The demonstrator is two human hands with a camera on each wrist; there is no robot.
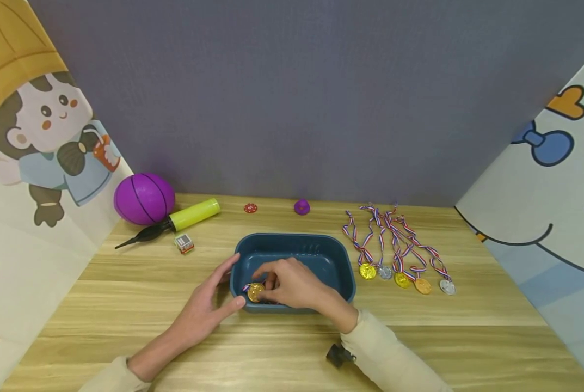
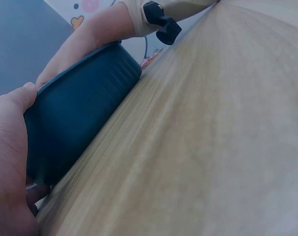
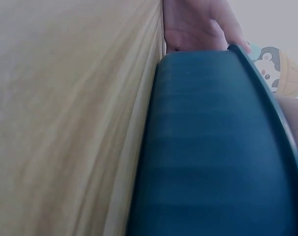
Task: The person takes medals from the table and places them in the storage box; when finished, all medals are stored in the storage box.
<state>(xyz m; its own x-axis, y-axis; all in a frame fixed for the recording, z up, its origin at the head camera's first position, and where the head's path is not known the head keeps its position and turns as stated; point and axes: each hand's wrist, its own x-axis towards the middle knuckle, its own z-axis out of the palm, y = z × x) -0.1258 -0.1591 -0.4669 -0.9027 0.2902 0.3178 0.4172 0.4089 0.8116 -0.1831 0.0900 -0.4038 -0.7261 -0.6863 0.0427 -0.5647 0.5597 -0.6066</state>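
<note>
A dark teal plastic basin (image 1: 296, 238) stands on the wooden table. My left hand (image 1: 203, 310) holds its left end, the thumb on the near corner of the rim and the fingers along the far side. In the left wrist view the left thumb (image 2: 21, 97) lies on the rim and a fingertip shows low by the base. Inside the basin, at its near left corner, is a gold medal (image 1: 255, 293) with a striped ribbon. My right hand (image 1: 292, 283) reaches in over the near rim, curled, and pinches the medal's right edge; some fingertips are hidden.
Several gold, silver and bronze-coloured medals (image 1: 402, 280) on striped ribbons lie right of the basin. At the back left are a purple ball (image 1: 145, 199), a yellow pump (image 1: 194, 214) and a small box (image 1: 184, 243). A red chip (image 1: 250, 208) and purple ring (image 1: 302, 207) lie behind.
</note>
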